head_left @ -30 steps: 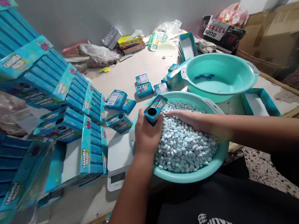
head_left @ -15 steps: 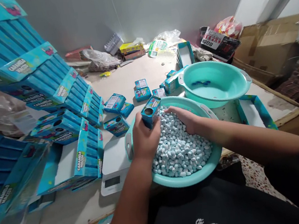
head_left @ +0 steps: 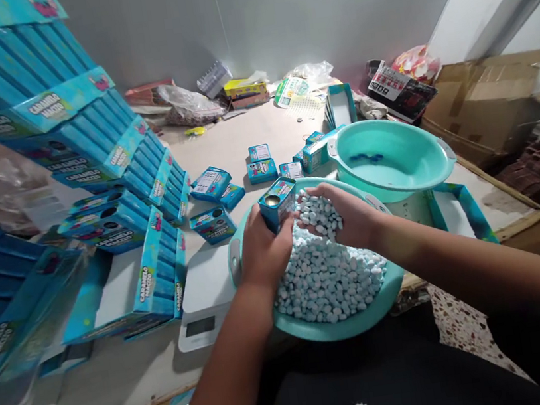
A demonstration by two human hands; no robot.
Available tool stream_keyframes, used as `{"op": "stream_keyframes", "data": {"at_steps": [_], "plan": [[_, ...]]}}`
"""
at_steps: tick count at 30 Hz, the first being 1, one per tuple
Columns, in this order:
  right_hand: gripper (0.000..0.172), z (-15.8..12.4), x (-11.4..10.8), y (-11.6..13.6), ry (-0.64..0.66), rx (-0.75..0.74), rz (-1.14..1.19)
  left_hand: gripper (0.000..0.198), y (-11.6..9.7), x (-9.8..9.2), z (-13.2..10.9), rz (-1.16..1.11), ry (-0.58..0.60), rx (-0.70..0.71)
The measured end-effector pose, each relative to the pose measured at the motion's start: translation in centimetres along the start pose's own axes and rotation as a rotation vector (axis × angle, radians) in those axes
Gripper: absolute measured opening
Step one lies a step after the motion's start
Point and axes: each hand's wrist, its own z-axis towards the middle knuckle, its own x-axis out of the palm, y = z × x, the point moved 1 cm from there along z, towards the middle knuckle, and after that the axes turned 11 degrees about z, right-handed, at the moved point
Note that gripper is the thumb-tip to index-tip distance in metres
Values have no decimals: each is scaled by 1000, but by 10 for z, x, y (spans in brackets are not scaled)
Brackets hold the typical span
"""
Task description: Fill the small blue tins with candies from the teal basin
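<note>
My left hand (head_left: 264, 250) is wrapped round a small blue candy box (head_left: 280, 209), held upright above the left side of a turquoise basin (head_left: 343, 330). A round hole shows in the box's top. Just right of the box, my right hand (head_left: 357, 218) is cupped palm up with a heap of small pale blue and white candies (head_left: 320, 214) in it. More loose candies (head_left: 329, 288) of the same kind lie below in the basin. Left of the basin is a white kitchen scale (head_left: 207, 285), partly under its rim. Several closed-looking blue boxes (head_left: 210, 183) lie behind it.
On the left, printed blue display cartons (head_left: 73, 129) packed with boxes are stacked high. A second turquoise basin (head_left: 394, 153) holds a few dark blue bits at the back right. Bags and packets (head_left: 190, 103) line the wall; brown cardboard boxes (head_left: 490, 91) stand far right.
My right hand has come up out of the candies and turned palm up, now carrying a handful. The left hand still holds the box in nearly the same place. The view has shifted slightly.
</note>
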Motion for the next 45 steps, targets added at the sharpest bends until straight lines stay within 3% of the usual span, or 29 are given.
{"op": "stream_keyframes", "data": {"at_steps": [3, 6, 10, 14, 22, 28, 45], "plan": [[18, -5, 9, 8, -80, 122, 245, 20, 0, -2, -1, -8, 30, 98], [16, -8, 16, 19, -128, 85, 308, 21, -1, -3, -3, -29, 78, 135], [17, -6, 22, 33, -167, -18, 303, 18, -4, -3, -3, 24, 95, 96], [18, 1, 25, 44, -102, -164, 243, 20, -7, -3, -3, 35, 134, 109], [36, 11, 38, 46, -108, -222, 166, 28, -6, 1, -5, -26, 117, 300], [36, 20, 40, 44, -76, -307, 115, 13, -5, 3, -5, 6, 86, 248], [23, 22, 41, 43, -55, -302, 150, 10, -7, 2, -6, -18, 106, 235]]}}
